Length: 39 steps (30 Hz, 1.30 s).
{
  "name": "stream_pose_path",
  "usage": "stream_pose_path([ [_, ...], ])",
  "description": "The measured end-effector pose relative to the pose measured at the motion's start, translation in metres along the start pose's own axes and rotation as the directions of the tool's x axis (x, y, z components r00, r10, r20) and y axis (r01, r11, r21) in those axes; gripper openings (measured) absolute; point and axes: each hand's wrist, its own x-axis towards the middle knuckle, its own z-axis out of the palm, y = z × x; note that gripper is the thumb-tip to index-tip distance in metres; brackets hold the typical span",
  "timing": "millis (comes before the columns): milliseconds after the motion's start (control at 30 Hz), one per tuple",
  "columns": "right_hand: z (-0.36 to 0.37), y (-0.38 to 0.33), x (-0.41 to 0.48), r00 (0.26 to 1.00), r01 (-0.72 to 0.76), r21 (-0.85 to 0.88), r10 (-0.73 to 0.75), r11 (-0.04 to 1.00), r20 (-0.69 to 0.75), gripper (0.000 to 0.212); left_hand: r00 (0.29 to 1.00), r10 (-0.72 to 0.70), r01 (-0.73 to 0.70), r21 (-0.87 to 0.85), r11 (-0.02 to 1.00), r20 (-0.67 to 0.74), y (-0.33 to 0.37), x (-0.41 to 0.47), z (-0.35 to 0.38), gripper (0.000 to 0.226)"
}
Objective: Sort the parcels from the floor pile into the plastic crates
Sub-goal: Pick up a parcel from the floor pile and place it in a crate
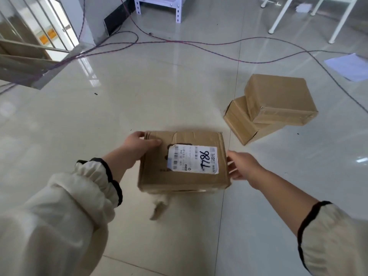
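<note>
Head view: left hand (137, 148) on parcel (183, 166)

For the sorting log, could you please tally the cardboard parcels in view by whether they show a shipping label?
Labelled parcel: 1
Parcels with no label showing: 2, upper resting on lower
Total: 3

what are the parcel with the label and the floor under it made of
Labelled parcel: looks like brown corrugated cardboard, matte, with creased edges and glossy clear tape across the top. Its label seems to be white printed paper with black marker writing. Floor: probably polished ceramic or stone tile, given its window reflections and thin grout lines.
</note>
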Motion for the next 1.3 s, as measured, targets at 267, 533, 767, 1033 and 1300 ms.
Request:
stream_pose_path([
  [267, -0.006, 0.021, -0.009, 0.579, -0.256, -0.260, 0.363, 0.931, 0.730, 0.049, 0.972, 0.232, -0.207, 0.334, 0.920, -0.036, 0.008, -0.009, 0.005, 0.050],
  [533, -0.022, 0.016, 0.000, 0.879, -0.273, -0.237, 0.342, 0.932, 0.333, 0.047, 0.964, -0.103, 0.110, 0.015, 0.994, -0.246, -0.015, -0.001, -0.045, 0.034],
  [767, 0.026, -0.003, 0.006, 0.973, -0.032, -0.156, 0.067, 0.987, 0.223, 0.041, 0.790, -0.520, 0.514, 0.112, 0.850, 0.325, -0.064, -0.009, -0.065, 0.042],
  [1033, 0.031, 0.014, -0.020, 0.756, -0.073, -0.381, 0.301, 0.922, 0.582, 0.043, 0.924, -0.167, 0.238, -0.175, 0.955, 0.345, -0.047, 0.001, -0.035, 0.033],
  [1300, 0.040, 0.007, -0.016, 0.844, -0.063, -0.368, 0.247, 0.928, 0.476, 0.045, 0.862, -0.280, 0.212, 0.200, 0.957, 0.422, -0.048, -0.005, -0.021, 0.031],
])
